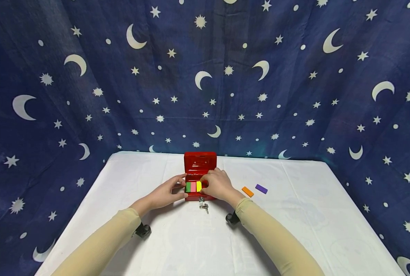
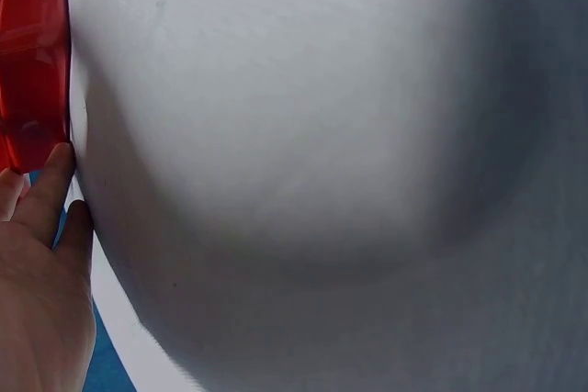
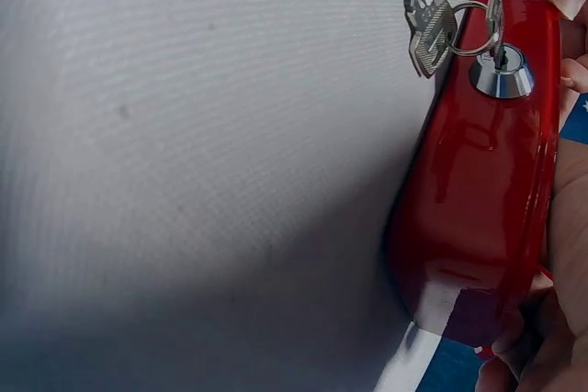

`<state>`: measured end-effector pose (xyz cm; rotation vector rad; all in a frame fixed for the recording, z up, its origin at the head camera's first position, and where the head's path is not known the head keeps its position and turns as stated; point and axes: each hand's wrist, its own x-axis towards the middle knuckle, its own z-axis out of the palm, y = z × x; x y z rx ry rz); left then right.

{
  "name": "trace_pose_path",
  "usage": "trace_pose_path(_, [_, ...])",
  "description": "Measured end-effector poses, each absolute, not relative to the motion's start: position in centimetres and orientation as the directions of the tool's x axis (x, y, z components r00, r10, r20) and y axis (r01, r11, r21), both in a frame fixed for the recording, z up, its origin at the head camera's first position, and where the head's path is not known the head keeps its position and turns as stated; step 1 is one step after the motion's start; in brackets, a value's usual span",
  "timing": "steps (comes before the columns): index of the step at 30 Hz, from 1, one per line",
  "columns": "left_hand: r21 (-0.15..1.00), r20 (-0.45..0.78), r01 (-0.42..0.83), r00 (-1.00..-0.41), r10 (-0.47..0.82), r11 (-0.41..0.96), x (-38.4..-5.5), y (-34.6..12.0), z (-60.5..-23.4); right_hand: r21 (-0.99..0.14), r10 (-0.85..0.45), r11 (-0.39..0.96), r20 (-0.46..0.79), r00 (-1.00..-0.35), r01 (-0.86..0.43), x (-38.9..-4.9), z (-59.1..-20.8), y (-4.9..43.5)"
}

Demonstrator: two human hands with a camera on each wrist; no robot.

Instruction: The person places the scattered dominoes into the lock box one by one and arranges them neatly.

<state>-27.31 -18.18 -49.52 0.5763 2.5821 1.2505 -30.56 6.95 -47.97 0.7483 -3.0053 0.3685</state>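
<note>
In the head view an open red metal cash box (image 1: 191,198) stands on the table, its lid (image 1: 200,161) raised at the back. Green (image 1: 188,187), pink (image 1: 193,187) and yellow (image 1: 199,186) blocks stand side by side in its left part. My right hand (image 1: 220,185) reaches over the box's right side and pinches the yellow block between thumb and fingers. My left hand (image 1: 167,191) is at the box's left side, thumb and fingers spread, fingertips touching it. Keys (image 3: 432,34) hang from the front lock (image 3: 502,72) in the right wrist view.
An orange block (image 1: 248,191) and a purple block (image 1: 261,189) lie on the white-covered table (image 1: 294,214), right of the box. Behind the table hangs a dark blue curtain (image 1: 177,84) with moons and stars.
</note>
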Motion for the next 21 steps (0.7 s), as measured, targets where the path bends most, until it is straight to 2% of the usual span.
trace_pose_path(21, [0.789,-0.02,0.254,-0.9,0.436,0.56,-27.23,-18.23,-49.39,-0.211,-0.459,0.865,0.034,-0.888,-0.456,-30.56,-47.78,6.58])
